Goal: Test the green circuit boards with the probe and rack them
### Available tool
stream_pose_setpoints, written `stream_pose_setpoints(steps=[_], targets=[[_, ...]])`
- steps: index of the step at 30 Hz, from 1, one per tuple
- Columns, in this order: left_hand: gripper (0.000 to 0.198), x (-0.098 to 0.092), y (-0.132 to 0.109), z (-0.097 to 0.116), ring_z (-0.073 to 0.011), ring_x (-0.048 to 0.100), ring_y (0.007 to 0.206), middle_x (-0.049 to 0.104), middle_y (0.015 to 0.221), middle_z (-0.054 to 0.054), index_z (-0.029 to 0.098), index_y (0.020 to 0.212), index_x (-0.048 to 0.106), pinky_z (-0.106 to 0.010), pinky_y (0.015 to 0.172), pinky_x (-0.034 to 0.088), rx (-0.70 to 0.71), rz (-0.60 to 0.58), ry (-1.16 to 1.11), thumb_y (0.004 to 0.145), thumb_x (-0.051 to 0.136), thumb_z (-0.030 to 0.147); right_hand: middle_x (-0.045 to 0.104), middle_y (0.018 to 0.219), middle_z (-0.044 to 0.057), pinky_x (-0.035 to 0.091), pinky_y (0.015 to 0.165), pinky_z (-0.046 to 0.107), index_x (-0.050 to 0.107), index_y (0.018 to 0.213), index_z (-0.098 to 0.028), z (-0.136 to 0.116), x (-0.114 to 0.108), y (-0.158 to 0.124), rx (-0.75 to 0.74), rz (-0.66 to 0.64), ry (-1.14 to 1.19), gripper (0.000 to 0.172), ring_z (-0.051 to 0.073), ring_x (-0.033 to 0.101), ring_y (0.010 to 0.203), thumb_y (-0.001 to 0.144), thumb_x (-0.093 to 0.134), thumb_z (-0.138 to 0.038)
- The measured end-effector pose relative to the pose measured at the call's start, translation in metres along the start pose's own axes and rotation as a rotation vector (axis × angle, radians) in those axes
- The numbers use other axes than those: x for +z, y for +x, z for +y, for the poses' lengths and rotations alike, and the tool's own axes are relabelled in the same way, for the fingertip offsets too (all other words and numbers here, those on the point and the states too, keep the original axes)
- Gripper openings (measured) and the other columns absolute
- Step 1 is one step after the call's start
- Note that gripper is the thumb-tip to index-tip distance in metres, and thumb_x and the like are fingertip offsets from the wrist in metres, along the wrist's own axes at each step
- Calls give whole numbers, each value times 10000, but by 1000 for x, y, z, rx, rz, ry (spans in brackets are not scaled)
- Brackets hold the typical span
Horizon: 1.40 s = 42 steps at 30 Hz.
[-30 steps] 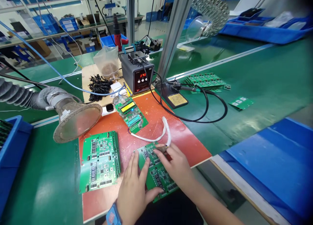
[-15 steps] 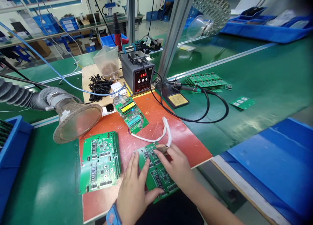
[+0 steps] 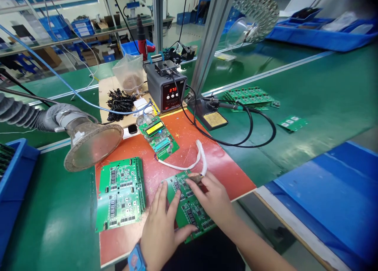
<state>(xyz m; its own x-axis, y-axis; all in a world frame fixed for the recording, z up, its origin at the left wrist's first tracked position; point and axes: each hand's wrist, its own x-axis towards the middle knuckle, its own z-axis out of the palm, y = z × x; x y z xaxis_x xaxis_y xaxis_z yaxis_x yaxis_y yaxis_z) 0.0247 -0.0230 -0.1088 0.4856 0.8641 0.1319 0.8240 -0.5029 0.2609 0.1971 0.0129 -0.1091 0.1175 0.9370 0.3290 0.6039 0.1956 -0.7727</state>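
The right hand pinches a small plug on a white cable, its tip touching the far end of the circuit board; the left hand lies flat, unclenched, on the board's left side; the board's long axis runs away from the person; the soldering station behind reads 370.

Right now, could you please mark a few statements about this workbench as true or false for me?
The left hand lies flat on the circuit board. True.
The right hand is empty. False: its grip pinches the plug of the white cable.
The soldering station display reads 370. True.
The stack of boards lies right of both hands. False: it lies left of them, on the orange mat.
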Motion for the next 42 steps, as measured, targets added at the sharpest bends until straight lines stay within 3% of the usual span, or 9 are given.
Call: stream_pose_setpoints(steps=[21,37,42], targets=[[695,-3,5,1,-324,288,1306,275,1430,-180,200,1334,352,-494,980,395,9,9,-62,768,533,560,642,823,32,503,702,284,627,858,-208,-2,-9,3,56,8,-21,87,163,622,769,820,573,-266],[706,-3,4,1,-319,259,1320,264,1436,-168,209,1339,349,-494,993,381,2,-15,-74,764,520,581,639,805,37,515,709,295,626,852,-199,0,-4,1,-20,42,-79,82,165,626,756,820,578,-259],[701,-2,3,1,-323,264,1317,265,1432,-182,199,1342,346,-493,985,389,4,-16,-58,771,525,564,606,764,31,517,673,286,637,800,-202,-2,-4,4,18,-14,-73,102,160,619,717,822,573,-278]])
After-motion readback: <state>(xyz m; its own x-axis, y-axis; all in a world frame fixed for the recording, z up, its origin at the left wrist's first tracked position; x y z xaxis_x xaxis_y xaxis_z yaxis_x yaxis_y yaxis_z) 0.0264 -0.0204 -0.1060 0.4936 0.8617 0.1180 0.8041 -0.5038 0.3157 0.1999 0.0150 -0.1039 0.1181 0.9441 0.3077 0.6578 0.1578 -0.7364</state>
